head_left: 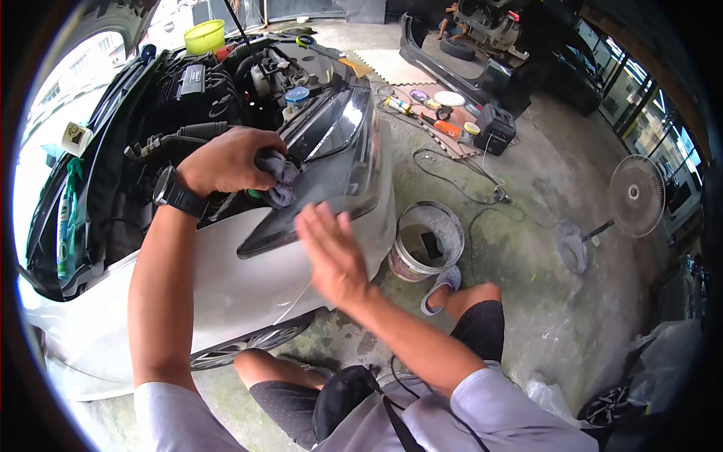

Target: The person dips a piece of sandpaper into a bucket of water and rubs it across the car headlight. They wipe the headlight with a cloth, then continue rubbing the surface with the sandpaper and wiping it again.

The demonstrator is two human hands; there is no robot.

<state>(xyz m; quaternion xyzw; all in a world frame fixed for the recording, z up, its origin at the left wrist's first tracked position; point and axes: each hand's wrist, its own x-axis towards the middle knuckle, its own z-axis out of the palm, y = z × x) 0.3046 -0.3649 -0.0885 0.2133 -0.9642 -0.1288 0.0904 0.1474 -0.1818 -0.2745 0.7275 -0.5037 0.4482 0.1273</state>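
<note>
My left hand (232, 160), with a black watch at the wrist, is closed around a bunched grey cloth (280, 179) at the inner edge of the car's headlight (331, 162). The headlight looks hazy in its lower part and glossy further up. Flat and slightly blurred by motion, my right hand (331, 252) has its fingers stretched out over the headlight's lower edge, beside the white fender (233, 279). Nothing shows in it. Whether its fingertips touch the lens is unclear.
The open engine bay (181, 105) holds a yellow-green tub (205, 38) and a blue cap (297, 96). A bucket of murky water (428, 241) stands by my foot. Bottles, an orange tool (447, 129), a black box (495, 128), cables and a fan (636, 196) are on the right.
</note>
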